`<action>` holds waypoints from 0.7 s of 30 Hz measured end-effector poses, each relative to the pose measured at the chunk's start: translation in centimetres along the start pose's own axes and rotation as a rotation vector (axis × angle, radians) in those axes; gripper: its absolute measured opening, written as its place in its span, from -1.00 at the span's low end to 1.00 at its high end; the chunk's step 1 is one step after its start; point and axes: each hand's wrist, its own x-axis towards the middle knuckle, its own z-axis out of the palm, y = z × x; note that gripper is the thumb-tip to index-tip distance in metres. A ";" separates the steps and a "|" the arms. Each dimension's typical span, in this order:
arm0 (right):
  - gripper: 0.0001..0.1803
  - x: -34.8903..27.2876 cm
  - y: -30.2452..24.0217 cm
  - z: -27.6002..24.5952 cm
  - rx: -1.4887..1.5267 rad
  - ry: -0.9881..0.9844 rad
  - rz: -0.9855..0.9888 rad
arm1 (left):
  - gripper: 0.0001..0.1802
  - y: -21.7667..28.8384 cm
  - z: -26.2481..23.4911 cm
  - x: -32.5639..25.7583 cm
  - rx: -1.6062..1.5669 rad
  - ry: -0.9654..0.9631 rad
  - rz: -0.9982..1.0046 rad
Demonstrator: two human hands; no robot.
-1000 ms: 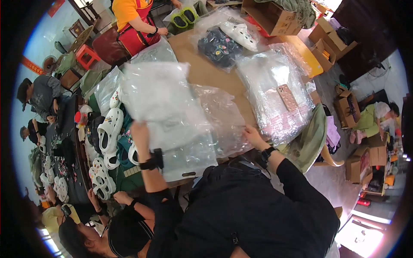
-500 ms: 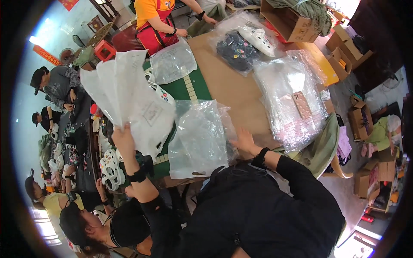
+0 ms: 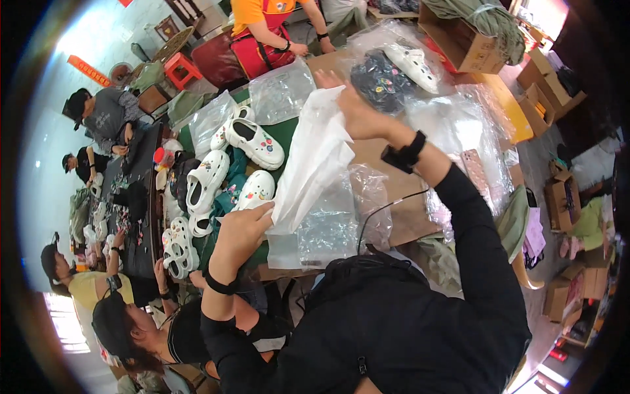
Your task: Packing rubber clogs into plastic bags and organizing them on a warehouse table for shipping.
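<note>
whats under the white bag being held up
Under the white bag, held by the left hand and right hand, lie clear plastic bags on the brown tabletop. Whatever sits directly behind the bag is hidden.

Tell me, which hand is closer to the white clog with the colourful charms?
Left. The left hand grips the white bag's lower end, right beside the clog. The right hand holds the bag's top, farther off across the table.

white plastic bag [image 3: 314,164] between left grip [image 3: 239,230] and right grip [image 3: 357,111]
</note>
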 end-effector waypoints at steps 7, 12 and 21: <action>-0.39 1.9 -2.9 -4.2 0.677 -0.546 0.222 | -0.73 -1.7 -1.8 -0.2 -0.029 0.052 0.004; -0.79 4.2 1.2 -0.7 0.487 -0.231 0.131 | -0.57 -2.1 -2.5 3.3 0.685 0.602 -0.433; -0.73 12.4 10.6 2.3 1.518 0.253 0.514 | -0.53 3.6 15.1 3.8 -0.215 -0.198 -0.469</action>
